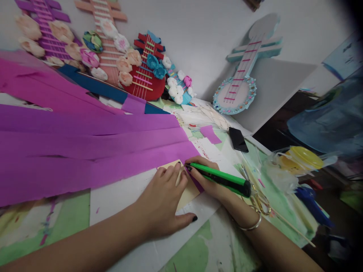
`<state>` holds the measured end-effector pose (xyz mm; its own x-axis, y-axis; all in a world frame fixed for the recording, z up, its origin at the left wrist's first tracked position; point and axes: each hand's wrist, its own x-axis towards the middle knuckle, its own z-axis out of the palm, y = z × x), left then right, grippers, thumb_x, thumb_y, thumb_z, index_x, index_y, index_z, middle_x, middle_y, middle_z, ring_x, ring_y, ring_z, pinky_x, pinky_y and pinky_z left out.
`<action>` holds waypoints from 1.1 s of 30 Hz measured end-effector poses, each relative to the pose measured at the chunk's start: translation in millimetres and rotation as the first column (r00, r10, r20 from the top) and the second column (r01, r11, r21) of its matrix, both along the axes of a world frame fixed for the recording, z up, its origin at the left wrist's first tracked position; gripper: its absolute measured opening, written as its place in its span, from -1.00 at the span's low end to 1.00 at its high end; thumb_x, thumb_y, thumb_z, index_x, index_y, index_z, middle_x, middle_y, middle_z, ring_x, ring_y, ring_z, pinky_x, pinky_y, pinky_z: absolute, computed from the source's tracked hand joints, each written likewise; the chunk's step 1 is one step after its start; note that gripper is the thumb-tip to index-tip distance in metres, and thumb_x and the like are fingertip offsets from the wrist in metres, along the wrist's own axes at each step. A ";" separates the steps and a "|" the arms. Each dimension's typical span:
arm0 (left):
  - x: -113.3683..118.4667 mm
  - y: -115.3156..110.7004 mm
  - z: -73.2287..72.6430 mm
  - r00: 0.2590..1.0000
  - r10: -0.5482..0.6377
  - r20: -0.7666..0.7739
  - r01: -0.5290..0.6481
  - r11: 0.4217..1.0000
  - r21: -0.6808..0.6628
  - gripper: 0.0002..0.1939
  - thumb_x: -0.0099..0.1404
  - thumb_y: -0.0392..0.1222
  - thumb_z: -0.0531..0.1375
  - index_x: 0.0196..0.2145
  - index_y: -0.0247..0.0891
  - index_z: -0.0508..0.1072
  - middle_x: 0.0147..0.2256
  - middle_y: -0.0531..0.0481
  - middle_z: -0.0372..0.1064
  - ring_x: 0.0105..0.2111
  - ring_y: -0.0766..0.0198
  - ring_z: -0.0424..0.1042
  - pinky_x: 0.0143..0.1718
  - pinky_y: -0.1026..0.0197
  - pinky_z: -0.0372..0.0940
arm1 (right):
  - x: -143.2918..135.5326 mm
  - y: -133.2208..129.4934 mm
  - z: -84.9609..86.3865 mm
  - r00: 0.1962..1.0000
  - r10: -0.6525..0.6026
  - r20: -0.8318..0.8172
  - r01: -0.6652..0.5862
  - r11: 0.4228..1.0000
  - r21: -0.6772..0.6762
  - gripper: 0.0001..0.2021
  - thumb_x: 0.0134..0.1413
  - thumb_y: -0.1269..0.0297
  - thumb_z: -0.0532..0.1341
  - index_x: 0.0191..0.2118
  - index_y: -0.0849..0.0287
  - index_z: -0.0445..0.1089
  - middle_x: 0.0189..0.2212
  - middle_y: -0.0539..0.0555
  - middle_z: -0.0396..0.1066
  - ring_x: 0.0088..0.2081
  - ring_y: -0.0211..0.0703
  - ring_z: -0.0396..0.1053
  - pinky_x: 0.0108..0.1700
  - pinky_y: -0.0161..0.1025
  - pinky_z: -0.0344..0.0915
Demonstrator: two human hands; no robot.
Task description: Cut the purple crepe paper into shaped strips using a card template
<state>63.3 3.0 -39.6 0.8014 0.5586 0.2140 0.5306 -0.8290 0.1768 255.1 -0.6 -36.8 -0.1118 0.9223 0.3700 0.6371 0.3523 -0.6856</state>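
Observation:
My right hand (205,177) is closed around a green utility knife (219,176) with a black end. The knife's tip sits at the edge of a pale yellow card (188,196), beside a strip of purple paper. Fingers spread, my left hand (167,196) presses the card flat, its thumb stretched towards me. Beneath the card, purple crepe paper (107,147) reaches out from the left. A white board (121,204) lies under both. Whether the blade is extended is too small to make out.
Gold-handled scissors (259,196) and a thin wooden stick (295,228) lie to the right. A black phone (238,139) rests farther back. Flower-decorated paper instruments, including a red one (147,75) and a pale blue one (236,90), lean along the wall. A yellow-lidded container (306,156) stands at right.

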 end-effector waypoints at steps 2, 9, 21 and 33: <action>-0.1 0.1 0.1 1.000 -0.002 0.003 0.002 1.000 0.003 -0.14 0.17 0.35 0.06 0.16 -0.46 0.25 0.24 -0.44 0.03 0.22 -0.23 0.02 0.15 -0.18 -0.01 | 0.1 -0.5 0.9 1.000 -0.004 0.012 0.004 1.000 -0.009 -0.84 0.11 0.36 0.16 -0.18 0.11 0.41 -0.27 0.03 0.51 -0.24 -0.19 0.47 -0.13 -0.22 0.37; 0.1 -1.0 4.7 1.000 0.004 -0.014 -0.004 1.000 -0.006 -0.11 0.17 0.34 0.06 0.20 -0.49 0.21 0.23 -0.45 0.05 0.21 -0.22 0.02 0.15 -0.18 -0.01 | 3.0 -9.9 6.1 0.999 0.029 0.045 -0.029 0.999 -0.016 -0.82 0.09 0.36 0.16 -0.16 0.13 0.40 -0.30 0.03 0.51 -0.28 -0.20 0.46 -0.21 -0.24 0.36; 0.2 -0.9 2.5 1.000 0.006 -0.017 -0.007 1.000 -0.019 -0.11 0.17 0.34 0.07 0.21 -0.46 0.20 0.25 -0.46 0.00 0.21 -0.24 0.02 0.15 -0.17 -0.03 | 6.7 -15.5 -2.3 1.000 0.001 -0.007 -0.001 0.999 -0.032 -0.81 0.05 0.42 0.16 -0.19 0.10 0.40 -0.36 -0.01 0.50 -0.37 -0.25 0.44 -0.31 -0.30 0.33; -0.5 -1.9 3.0 1.000 0.011 0.002 -0.011 1.000 -0.010 -0.12 0.17 0.33 0.08 0.20 -0.46 0.19 0.25 -0.44 0.02 0.22 -0.24 0.01 0.15 -0.17 -0.03 | 5.8 -13.0 -0.4 1.000 0.022 0.003 -0.022 1.000 -0.016 -0.81 0.06 0.39 0.17 -0.17 0.10 0.39 -0.33 0.01 0.50 -0.31 -0.21 0.45 -0.26 -0.25 0.35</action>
